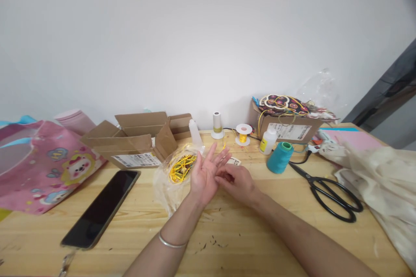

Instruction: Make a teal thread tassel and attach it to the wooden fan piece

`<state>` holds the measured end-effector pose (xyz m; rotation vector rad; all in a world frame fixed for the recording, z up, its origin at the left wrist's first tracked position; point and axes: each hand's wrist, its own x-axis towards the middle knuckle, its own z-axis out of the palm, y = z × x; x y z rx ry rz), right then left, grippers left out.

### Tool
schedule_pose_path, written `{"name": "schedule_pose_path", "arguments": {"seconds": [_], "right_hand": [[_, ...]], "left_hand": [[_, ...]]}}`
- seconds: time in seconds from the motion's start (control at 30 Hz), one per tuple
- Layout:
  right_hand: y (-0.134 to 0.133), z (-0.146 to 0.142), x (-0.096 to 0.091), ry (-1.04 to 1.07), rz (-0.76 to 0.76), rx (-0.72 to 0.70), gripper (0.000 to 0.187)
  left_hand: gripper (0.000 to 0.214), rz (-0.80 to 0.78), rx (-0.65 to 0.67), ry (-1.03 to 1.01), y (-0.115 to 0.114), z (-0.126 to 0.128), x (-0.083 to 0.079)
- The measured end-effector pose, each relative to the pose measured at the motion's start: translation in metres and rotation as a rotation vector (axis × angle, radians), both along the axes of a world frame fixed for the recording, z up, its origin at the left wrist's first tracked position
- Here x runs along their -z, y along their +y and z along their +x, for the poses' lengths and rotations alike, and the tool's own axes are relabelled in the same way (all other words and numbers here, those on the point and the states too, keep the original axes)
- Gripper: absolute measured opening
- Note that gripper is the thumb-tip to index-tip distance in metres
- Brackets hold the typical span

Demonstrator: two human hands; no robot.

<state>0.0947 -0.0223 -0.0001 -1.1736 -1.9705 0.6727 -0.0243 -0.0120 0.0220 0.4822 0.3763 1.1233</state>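
My left hand [205,177] is held palm up over the middle of the table, its fingers stretched out. The fingertips of my right hand [238,185] are pinched together against the edge of the left palm; whatever is between them is too small or hidden to make out. Just left of my left hand, a clear plastic bag [161,184] holds a tangle of yellow cord [180,169]. Behind my fingers lies a small white printed card [234,161], partly covered by my right hand. A spool of yellow thread [243,135] stands farther back.
On the left are a pink cartoon bag [61,169], a phone [101,210] and an open cardboard box [130,145]. To the right stand a white bottle [268,139], a teal thread cone [280,158], black scissors [328,190], a filled box [287,127] and cream cloth [383,181].
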Motion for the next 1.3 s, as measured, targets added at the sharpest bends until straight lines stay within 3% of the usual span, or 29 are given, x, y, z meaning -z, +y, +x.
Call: {"name": "schedule_pose_path", "arguments": {"seconds": [0.37, 0.7, 0.9, 1.07, 1.3], "right_hand": [[0.003, 0.006, -0.001, 0.187, 0.02, -0.004, 0.038], [0.003, 0.004, 0.001, 0.12, -0.009, 0.086, 0.025], [0.004, 0.002, -0.001, -0.014, 0.018, 0.091, 0.016], [0.0, 0.002, -0.005, -0.118, 0.075, 0.04, 0.01], [-0.008, 0.005, -0.008, -0.116, 0.286, -0.226, 0.023]], "left_hand": [[0.056, -0.053, -0.059, -0.071, 0.004, -0.005, 0.001], [0.054, -0.076, -0.212, -0.083, 0.01, -0.011, -0.004], [0.054, -0.029, -0.213, -0.073, 0.01, -0.012, -0.002], [0.054, -0.028, -0.226, -0.04, 0.01, -0.011, -0.004], [0.044, -0.024, -0.286, 0.139, 0.014, -0.006, 0.001]]}}
